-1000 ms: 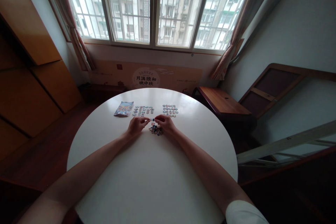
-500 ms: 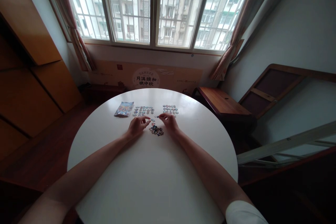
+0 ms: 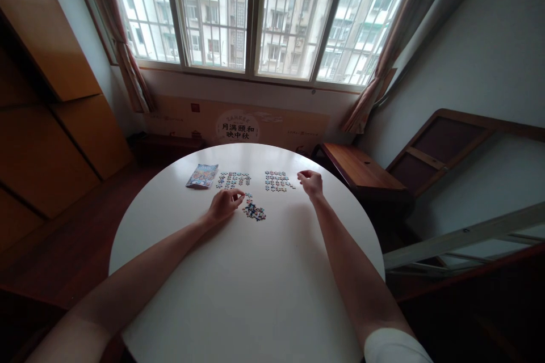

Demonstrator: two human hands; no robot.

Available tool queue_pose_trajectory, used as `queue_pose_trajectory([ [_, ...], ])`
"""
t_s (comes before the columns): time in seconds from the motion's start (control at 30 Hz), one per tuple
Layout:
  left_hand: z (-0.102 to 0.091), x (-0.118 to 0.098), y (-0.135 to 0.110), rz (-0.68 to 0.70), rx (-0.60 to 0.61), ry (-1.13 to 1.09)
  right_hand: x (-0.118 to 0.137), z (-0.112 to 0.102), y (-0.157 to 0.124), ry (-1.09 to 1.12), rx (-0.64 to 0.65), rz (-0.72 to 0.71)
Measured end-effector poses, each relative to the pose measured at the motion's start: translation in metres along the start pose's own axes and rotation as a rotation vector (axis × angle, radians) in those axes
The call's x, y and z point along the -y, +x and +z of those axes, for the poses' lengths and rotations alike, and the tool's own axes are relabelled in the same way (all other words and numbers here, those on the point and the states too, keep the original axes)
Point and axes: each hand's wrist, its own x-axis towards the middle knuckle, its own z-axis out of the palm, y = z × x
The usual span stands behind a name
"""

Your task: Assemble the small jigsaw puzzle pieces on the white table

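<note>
My left hand (image 3: 225,203) rests at the left of a loose heap of jigsaw puzzle pieces (image 3: 254,212). Its thumb and forefinger pinch a small puzzle piece (image 3: 248,195) at the heap's far end. My right hand (image 3: 311,182) is raised over the table, right of the block of laid-out puzzle pieces (image 3: 276,180). Its fingers are closed on a puzzle piece, mostly hidden by the fingertips. Another group of spread puzzle pieces (image 3: 233,179) lies beyond my left hand.
A colourful printed bag (image 3: 202,176) lies at the left on the round white table (image 3: 238,289). Beyond the table's right edge stands a wooden bench (image 3: 360,164). A barred window (image 3: 251,17) with curtains is behind.
My right hand has moved from the heap to the right, past the right block of pieces, with a piece in its fingers. My left thumb and forefinger have closed together near the heap.
</note>
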Motion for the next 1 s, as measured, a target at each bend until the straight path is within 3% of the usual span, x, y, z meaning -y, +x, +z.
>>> queue_pose_trajectory([
  [0.1, -0.001, -0.002, 0.000, -0.004, 0.003, 0.010, -0.008, -0.016, 0.005, -0.167, -0.141, -0.048],
  [0.2, -0.002, -0.003, -0.001, -0.005, 0.004, 0.018, -0.021, -0.020, -0.001, -0.295, -0.073, -0.088],
  [0.33, -0.003, -0.003, -0.002, 0.000, 0.008, 0.021, -0.034, -0.008, -0.013, -0.375, 0.019, -0.188],
  [0.57, -0.005, -0.008, -0.001, -0.006, 0.005, 0.025, -0.034, 0.002, -0.019, -0.587, 0.132, -0.288],
  [1.0, -0.005, -0.007, -0.002, -0.002, 0.004, 0.039, -0.022, 0.004, -0.027, -0.709, 0.089, -0.313],
])
